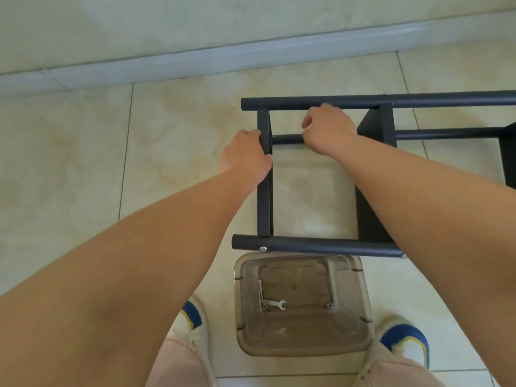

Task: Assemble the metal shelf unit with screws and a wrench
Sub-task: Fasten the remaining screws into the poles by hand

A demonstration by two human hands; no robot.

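Observation:
A dark metal shelf frame [312, 245] lies on its side on the tiled floor, its round posts running left to right. My left hand [245, 156] grips the flat end panel [264, 196] near its top. My right hand [328, 129] is curled round the lower cross tube [284, 139] close to that panel. Silver screw heads [262, 249] show on the near post. A small silver wrench [275, 303] and a few screws lie inside a clear plastic box [303, 344] just below the frame.
The plastic box stands between my two blue-and-white shoes [405, 340]. A pale skirting board [223, 60] and wall run along the back. The frame extends off the right edge of view.

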